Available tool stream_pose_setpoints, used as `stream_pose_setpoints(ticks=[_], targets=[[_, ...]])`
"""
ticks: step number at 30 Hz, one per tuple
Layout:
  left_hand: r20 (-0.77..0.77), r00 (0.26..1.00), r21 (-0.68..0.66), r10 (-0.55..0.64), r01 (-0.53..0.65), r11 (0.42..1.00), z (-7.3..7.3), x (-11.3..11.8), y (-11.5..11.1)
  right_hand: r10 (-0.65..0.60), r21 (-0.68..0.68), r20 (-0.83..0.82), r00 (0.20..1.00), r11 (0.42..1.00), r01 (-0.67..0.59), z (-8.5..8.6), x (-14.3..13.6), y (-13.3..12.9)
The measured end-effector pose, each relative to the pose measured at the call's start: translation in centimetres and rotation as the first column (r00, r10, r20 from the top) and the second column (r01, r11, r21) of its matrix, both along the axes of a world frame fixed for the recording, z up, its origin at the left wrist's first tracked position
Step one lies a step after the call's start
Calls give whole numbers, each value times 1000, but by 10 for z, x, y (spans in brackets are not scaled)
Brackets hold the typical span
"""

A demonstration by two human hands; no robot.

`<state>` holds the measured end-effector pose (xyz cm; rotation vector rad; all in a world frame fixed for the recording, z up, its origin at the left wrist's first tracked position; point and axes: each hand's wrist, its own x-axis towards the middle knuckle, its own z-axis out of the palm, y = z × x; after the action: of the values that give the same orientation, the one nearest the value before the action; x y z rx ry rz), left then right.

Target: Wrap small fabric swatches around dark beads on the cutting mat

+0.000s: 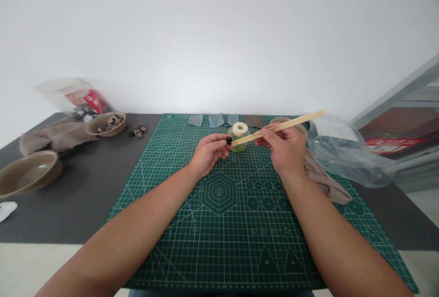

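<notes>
Near the far edge of the mat (pixel 219 246), the left hand (pixel 209 154) pinches a dark scrap (pixel 228 141) at the tips of pale sticks (pixel 302 118); the right hand (pixel 287 146) clasps them mid-length, likely for steadiness, before a jar (pixel 239 148).

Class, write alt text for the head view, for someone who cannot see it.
A person's right hand holds pale, thin sticks that end beside a small dark piece pinched in the left hand, over a green cutting mat. A jar with a pale top stands just behind.
</notes>
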<state>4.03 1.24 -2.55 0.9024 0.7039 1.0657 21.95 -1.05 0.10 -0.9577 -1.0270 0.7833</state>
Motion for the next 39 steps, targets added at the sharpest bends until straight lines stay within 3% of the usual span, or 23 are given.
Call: stream_pose_setpoints(ticks=[16,39], targets=[[-24,1000,17,1,-1,1000,1,0,-1,-57,-3,25,998,998,58,0,1,0],[9,1000,18,1,-1,1000,2,-1,-1,-42,3,-25,999,999,42,2,1,0]])
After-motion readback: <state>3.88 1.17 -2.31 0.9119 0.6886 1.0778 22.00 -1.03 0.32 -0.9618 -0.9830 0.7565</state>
